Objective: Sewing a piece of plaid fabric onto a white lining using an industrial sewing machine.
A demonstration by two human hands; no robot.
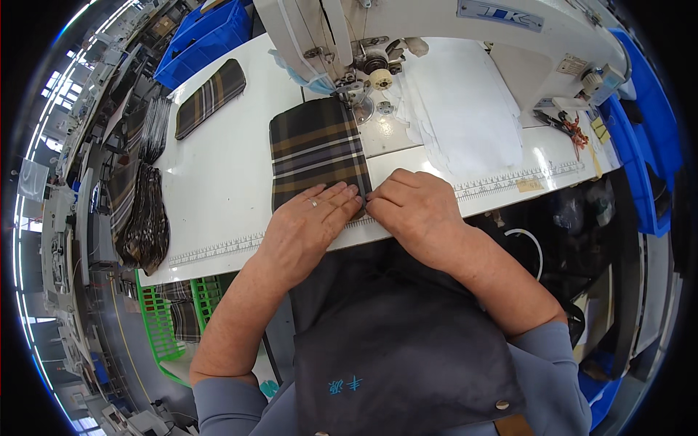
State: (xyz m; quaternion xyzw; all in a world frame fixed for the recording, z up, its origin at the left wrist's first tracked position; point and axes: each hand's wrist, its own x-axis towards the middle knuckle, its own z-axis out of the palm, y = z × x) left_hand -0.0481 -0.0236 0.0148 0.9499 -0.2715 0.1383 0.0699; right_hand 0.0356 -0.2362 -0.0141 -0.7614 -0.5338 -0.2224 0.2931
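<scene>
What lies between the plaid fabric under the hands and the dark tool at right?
White sheets lie between the plaid fabric and dark tool, in the head view.

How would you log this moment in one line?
left grip: laid over plaid fabric panel | right grip: curled at panel's right edge | panel: on white table, far end at sewing machine

Your left hand (304, 227) covers the near end of the plaid panel (317, 142); whether your right hand's (420, 211) curled fingers pinch its edge cannot be told. The sewing machine (534, 51) runs off the top, and your worktop (225, 182) hides part of the green basket (154, 320).
</scene>
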